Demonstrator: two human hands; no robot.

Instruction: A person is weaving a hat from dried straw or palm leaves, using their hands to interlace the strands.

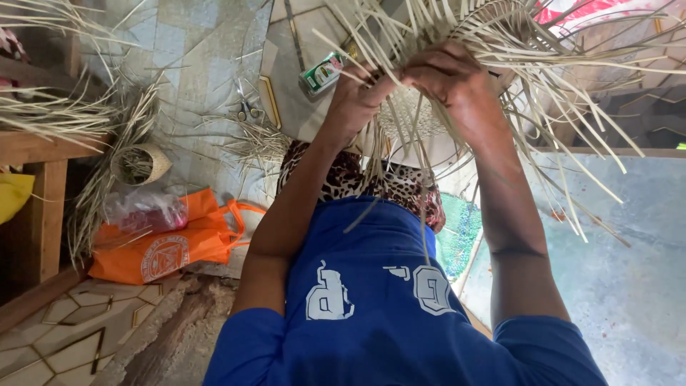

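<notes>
Both the left hand [357, 96] and the right hand [450, 78] have fingers clenched on pale strips of the half-woven straw piece [418, 118], held up far centre. Pulled unevenly, a dry strip could likely snap or slip loose, slackening the weave.

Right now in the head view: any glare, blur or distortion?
Head view: wide-angle bending at the edges; blown-out brightness top right behind the straw weave; left hand and right hand shaded but reasonably sharp; orange bag clear.
</notes>
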